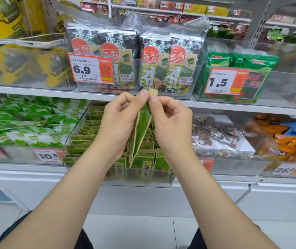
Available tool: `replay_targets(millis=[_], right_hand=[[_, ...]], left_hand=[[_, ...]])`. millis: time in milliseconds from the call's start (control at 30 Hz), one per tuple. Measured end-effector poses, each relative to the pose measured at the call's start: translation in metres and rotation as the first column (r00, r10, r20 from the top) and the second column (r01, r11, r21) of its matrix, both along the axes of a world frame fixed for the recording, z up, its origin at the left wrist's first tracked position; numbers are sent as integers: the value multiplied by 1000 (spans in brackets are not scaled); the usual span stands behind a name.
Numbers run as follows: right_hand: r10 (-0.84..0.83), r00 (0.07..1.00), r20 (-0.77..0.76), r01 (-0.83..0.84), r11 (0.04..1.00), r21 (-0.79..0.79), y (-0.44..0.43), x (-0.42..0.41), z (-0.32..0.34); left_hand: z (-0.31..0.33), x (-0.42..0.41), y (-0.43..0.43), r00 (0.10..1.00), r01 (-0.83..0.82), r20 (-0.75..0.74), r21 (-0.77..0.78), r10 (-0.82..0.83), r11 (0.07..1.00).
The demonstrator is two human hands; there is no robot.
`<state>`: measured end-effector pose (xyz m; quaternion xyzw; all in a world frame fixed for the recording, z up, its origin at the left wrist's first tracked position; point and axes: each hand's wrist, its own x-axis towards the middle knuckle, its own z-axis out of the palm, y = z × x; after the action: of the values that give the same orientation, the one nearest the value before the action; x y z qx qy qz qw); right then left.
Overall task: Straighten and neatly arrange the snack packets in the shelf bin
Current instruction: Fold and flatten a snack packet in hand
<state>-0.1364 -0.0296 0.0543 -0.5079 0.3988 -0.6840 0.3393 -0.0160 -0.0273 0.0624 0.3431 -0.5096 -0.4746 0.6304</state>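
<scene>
A clear shelf bin (pixel 82 123) on the lower shelf holds several green and tan snack packets (pixel 84 148) standing in rows. One green packet (pixel 141 130) hangs edge-on above the bin, its lower end down among the others. My left hand (pixel 120 119) and my right hand (pixel 170 121) both pinch its tan top edge between thumb and forefinger, side by side. The hands hide the middle of the bin.
The upper shelf carries a clear bin of seaweed packs (pixel 161 65) with a 6.9 price tag (pixel 89 69), and green packs behind a 1.5 tag (pixel 224 81). Green-white packets (pixel 27 123) lie left of the bin, brown and orange snacks (pixel 224 135) right. White floor cabinets stand below.
</scene>
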Motion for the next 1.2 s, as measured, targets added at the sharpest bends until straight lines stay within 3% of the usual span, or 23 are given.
replay_targets(millis=[167, 367, 433, 533, 633, 767, 833, 933, 1200], right_hand=[[8, 999, -49, -9, 1000, -25, 1, -6, -3], [84, 992, -93, -83, 996, 11, 8, -3, -1], [140, 980, -140, -132, 989, 63, 11, -2, 2], [270, 927, -259, -215, 951, 222, 16, -5, 0], [348, 909, -230, -276, 915, 293, 17, -8, -1], [137, 967, -216, -108, 984, 144, 17, -10, 2], [111, 965, -236, -87, 990, 108, 16, -12, 0], [124, 952, -280, -100, 990, 101, 17, -16, -2], [272, 939, -209, -250, 960, 126, 16, -28, -1]], left_hand=[[-6, 13, -3, 986, -1, 168, -68, 12, 998], [-7, 18, -1, 979, -3, 203, -79, 19, 997], [-8, 16, -2, 987, -24, 155, -60, 33, 998], [-4, 13, -1, 999, -25, -36, 11, 26, 1000], [1, 13, 2, 988, 18, -155, 53, -9, 998], [4, 18, 8, 987, 161, -20, 49, -161, 986], [1, 21, 10, 977, 196, 72, 76, -201, 978], [-1, 26, 12, 957, 256, 107, 121, -269, 959], [-4, 45, 9, 933, 307, 161, 111, -322, 945]])
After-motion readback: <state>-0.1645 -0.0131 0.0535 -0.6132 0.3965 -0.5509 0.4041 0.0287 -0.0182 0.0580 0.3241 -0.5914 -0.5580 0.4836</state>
